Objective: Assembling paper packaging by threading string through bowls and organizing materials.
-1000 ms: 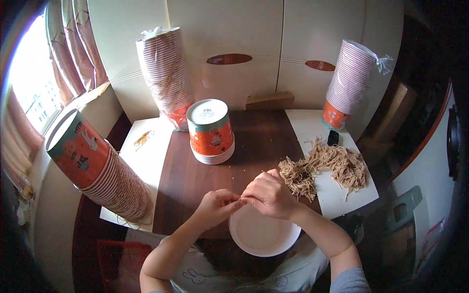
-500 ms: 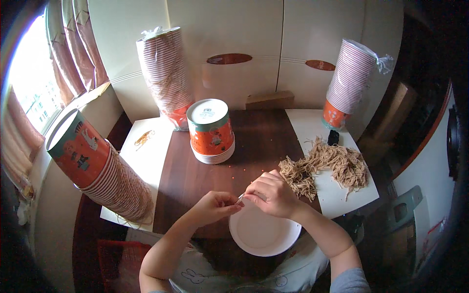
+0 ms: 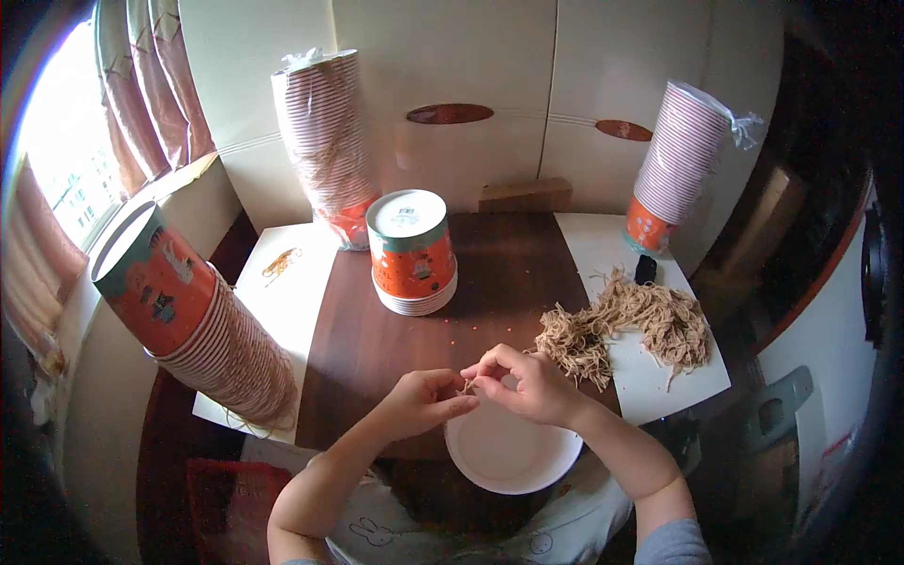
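Above a white paper bucket (image 3: 514, 450) at the table's near edge, my two hands meet fingertip to fingertip. My left hand (image 3: 424, 400) is closed in a pinch, thumb against the curled fingers. Over the bucket's far rim, my right hand (image 3: 527, 384) also pinches. A thin tan strand of twine (image 3: 468, 386) shows between the fingertips of both hands; most of it is hidden. The bucket's pale round end faces up. Right of my right hand lies a loose heap of tan twine (image 3: 664, 325).
An upside-down orange bucket stack (image 3: 411, 264) stands mid-table. A tall leaning stack (image 3: 226, 339) is at left. Wrapped stacks rise at back left (image 3: 325, 141) and back right (image 3: 670, 160). A black object (image 3: 645, 270) sits behind the twine. Small orange bits dot the brown tabletop (image 3: 377, 358).
My right hand has dipped slightly, and its fingers have changed their pinch. The strand now hangs differently between the fingertips. The whole view has shifted a little; the left hand stays nearly in place.
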`<state>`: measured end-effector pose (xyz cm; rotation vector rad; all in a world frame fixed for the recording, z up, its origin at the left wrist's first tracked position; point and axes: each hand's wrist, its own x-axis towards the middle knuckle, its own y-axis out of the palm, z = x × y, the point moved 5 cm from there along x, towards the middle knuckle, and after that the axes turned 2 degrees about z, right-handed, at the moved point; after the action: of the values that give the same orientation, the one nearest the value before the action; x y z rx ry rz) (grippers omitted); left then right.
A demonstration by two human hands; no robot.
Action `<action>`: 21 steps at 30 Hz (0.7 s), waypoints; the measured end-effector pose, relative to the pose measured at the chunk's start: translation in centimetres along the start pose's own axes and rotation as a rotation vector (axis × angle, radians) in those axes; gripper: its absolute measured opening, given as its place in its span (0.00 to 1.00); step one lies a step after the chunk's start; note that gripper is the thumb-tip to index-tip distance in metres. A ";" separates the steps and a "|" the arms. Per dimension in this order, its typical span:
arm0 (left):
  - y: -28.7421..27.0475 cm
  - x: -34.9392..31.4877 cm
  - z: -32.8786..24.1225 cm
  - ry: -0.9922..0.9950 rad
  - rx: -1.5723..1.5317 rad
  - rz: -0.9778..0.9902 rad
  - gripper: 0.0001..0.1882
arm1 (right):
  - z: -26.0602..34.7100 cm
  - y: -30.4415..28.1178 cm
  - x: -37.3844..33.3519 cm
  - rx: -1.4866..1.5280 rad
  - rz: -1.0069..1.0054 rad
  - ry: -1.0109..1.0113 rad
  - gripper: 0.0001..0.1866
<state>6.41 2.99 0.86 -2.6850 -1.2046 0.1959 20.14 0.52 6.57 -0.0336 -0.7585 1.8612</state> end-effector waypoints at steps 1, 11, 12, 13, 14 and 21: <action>0.0 0.0 0.2 -0.001 -0.001 -0.005 0.12 | 0.0 0.1 0.1 0.033 0.019 0.015 0.04; -0.5 -0.3 -1.1 -0.108 -0.273 0.112 0.13 | -0.2 0.2 0.0 0.138 -0.062 -0.014 0.03; -0.6 -0.3 -0.7 -0.120 -0.356 0.132 0.13 | -0.3 0.2 0.1 0.112 -0.080 -0.005 0.03; -0.8 -0.2 -0.5 -0.120 -0.357 0.128 0.13 | -0.4 0.1 0.1 0.087 -0.098 0.005 0.03; -1.0 -0.2 -0.1 -0.164 -0.427 0.106 0.13 | -0.4 0.0 0.1 0.087 -0.096 0.005 0.03; -1.8 0.0 0.4 -0.166 -0.398 0.023 0.08 | 2.1 2.0 -0.8 -0.263 -0.034 -0.218 0.05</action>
<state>5.00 4.19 0.85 -3.0753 -1.3889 0.2038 18.07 -1.64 7.01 0.0147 -1.1453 1.7401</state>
